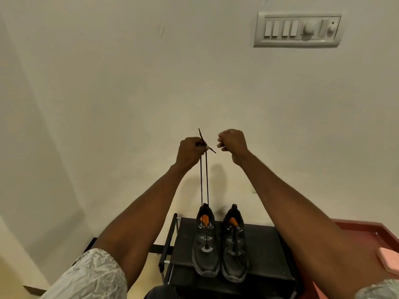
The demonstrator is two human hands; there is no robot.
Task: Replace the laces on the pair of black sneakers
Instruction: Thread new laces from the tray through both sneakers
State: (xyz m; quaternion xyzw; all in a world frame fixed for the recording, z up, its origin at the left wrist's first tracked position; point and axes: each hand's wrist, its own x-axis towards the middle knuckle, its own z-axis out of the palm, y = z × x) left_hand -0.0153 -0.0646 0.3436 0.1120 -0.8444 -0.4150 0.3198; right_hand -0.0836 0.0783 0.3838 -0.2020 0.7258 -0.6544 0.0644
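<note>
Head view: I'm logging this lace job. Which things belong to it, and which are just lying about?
Part of the job:
- left shoe
- right shoe
- black lace, both ends pinched in the left hand

Just lying about:
- black rack under the shoes
- switch panel
- pink block

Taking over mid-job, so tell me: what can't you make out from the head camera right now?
- Right hand: curled fingers face away; whether it holds anything is hidden.
- Lace: eyelets threaded on the left sneaker too small to tell.
- Right sneaker: lacing dark, blurred.
- Rack: lower shelves cut off by the bottom edge.
</note>
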